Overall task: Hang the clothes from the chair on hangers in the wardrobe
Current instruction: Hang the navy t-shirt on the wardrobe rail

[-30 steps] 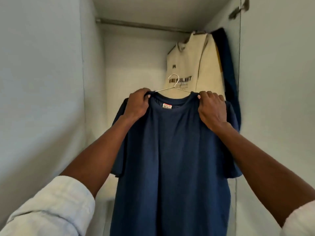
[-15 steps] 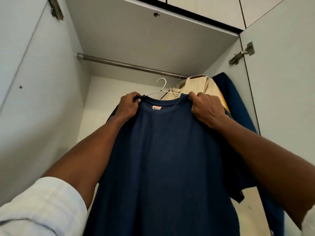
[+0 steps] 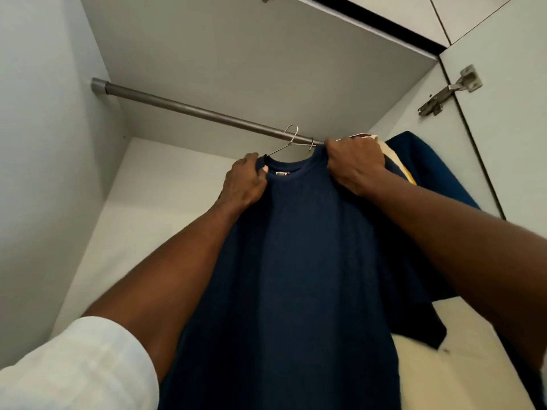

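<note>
Both grips pinch navy tee [image 3: 296, 261] shoulders, L hand [image 3: 244, 184] & R hand [image 3: 353, 165], w/ hanger hook [image 3: 291, 136] at rod [image 3: 192, 109].

To my left the rail [image 3: 189, 109] runs bare, with open room beneath it; on the right, a cream garment [image 3: 393, 155] and a blue garment [image 3: 429, 170] crowd against the wardrobe's side wall [image 3: 414, 113]
</note>
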